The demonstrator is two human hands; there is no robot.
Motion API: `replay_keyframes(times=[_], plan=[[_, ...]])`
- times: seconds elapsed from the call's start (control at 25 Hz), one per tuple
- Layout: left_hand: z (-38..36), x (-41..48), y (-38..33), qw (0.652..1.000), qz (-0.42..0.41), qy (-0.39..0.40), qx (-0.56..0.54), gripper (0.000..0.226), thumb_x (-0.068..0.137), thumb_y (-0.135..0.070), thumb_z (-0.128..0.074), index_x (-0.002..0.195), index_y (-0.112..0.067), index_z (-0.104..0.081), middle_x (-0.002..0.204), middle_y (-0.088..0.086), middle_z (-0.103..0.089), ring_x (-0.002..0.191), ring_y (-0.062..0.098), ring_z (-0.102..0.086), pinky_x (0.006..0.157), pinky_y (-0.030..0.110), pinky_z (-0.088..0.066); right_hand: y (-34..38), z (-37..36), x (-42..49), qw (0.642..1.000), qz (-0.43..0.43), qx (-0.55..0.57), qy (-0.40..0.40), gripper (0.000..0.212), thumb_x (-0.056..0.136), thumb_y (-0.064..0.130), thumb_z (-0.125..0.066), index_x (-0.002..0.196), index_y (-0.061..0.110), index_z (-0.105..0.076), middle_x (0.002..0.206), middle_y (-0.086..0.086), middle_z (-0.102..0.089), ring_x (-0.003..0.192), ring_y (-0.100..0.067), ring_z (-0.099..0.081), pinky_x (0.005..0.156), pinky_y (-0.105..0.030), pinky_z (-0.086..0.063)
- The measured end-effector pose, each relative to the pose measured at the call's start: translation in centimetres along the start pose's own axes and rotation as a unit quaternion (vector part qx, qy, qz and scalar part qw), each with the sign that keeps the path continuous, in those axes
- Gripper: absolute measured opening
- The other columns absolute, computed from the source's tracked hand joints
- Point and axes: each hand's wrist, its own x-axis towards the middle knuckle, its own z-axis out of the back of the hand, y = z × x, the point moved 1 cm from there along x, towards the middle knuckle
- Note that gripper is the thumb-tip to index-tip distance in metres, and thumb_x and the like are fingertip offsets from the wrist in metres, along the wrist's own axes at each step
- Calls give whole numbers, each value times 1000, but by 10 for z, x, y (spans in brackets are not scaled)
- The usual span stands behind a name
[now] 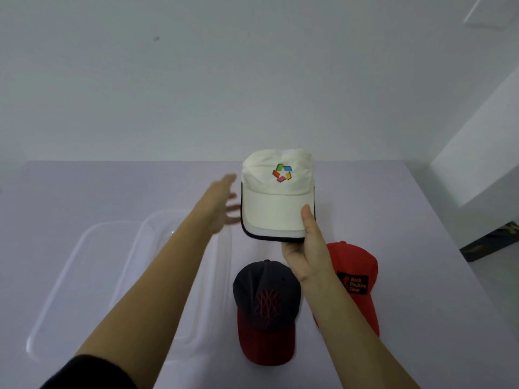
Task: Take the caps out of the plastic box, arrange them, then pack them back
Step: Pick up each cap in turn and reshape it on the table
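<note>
Brim of white cap (pixel 276 192) between right-hand fingers (pixel 308 217)

My right hand (pixel 306 254) holds the white cap (pixel 276 192) by its brim, above the desk (pixel 415 220). The thumb lies on top of the brim and the other fingers (pixel 289 247) are under it. The cap has a colourful logo on the front, which faces me. My left hand (pixel 222 203) is just beside the cap's left edge, with the fingers straight and spread. It is blurred, so I cannot tell if it touches the cap. On the desk below lie a dark cap with a red brim (pixel 266 301) and, to the right of it, a red cap (pixel 355 276) partly hidden by my right forearm. The clear plastic box (pixel 84 276) stands on the left, under my left arm.
</note>
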Motion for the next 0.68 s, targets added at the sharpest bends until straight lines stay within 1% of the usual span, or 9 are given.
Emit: replay_keyframes(times=[0.04,0.12,0.16,0.24,0.32,0.44,0.52,0.6,0.68], plan=[[-4,-7,17,995,44,70,-57,35,93,-32,-49,120,-12,-52,115,10,-56,94,28,-59,73,43,-55,2,0,7,1000,12,-8,3,21,93,20,-53,111,15,-62,99,-5,-74,88,-17,-72,77,-32,-59],[-11,-18,39,963,64,158,-207,31,92,-16,-50,121,-5,-53,107,12,-65,96,30,-64,79,44,-58,0,1,21,999,22,-29,8,23,94,22,-51,114,16,-60,103,-5,-73,91,-17,-71,78,-33,-59],[-13,-15,47,949,57,171,-258,33,91,-9,-49,123,-2,-53,107,14,-68,97,30,-66,80,42,-59,-1,2,28,999,20,-36,10,24,94,22,-50,115,16,-59,103,-5,-73,92,-17,-71,76,-33,-59],[-12,2,53,938,54,160,-303,32,91,0,-45,122,1,-53,110,16,-68,98,30,-67,76,39,-60,-3,7,42,999,11,-51,7,27,94,25,-50,119,16,-56,107,-6,-71,94,-19,-70,75,-33,-59],[-11,25,59,938,81,135,-310,30,92,2,-41,118,-2,-54,111,15,-66,101,31,-63,76,41,-60,-4,16,62,995,2,-95,-17,35,94,28,-50,127,15,-51,119,-9,-65,100,-20,-66,77,-33,-59],[-7,58,75,955,139,78,-250,39,90,6,-39,126,-2,-49,114,15,-61,102,32,-59,77,46,-56,-8,42,96,970,-39,-211,-111,43,94,20,-52,132,1,-45,129,-17,-56,106,-25,-60,83,-35,-54],[-5,78,87,961,178,40,-209,40,87,9,-39,126,1,-47,109,17,-58,97,33,-58,75,46,-52,-13,62,115,941,-71,-284,-169,44,93,17,-54,130,-4,-45,128,-19,-55,106,-27,-57,86,-36,-52],[-8,94,100,962,201,15,-185,34,88,11,-37,119,2,-46,102,16,-57,92,32,-57,80,47,-50,-18,78,132,911,-91,-349,-200,43,93,20,-56,128,-4,-47,123,-17,-56,105,-26,-57,86,-35,-52],[-13,106,110,964,209,-1,-161,29,89,10,-36,115,0,-46,99,14,-57,89,30,-57,87,48,-47,-23,91,143,879,-110,-406,-224,43,92,26,-57,125,-2,-50,120,-15,-58,103,-25,-58,91,-36,-51]])
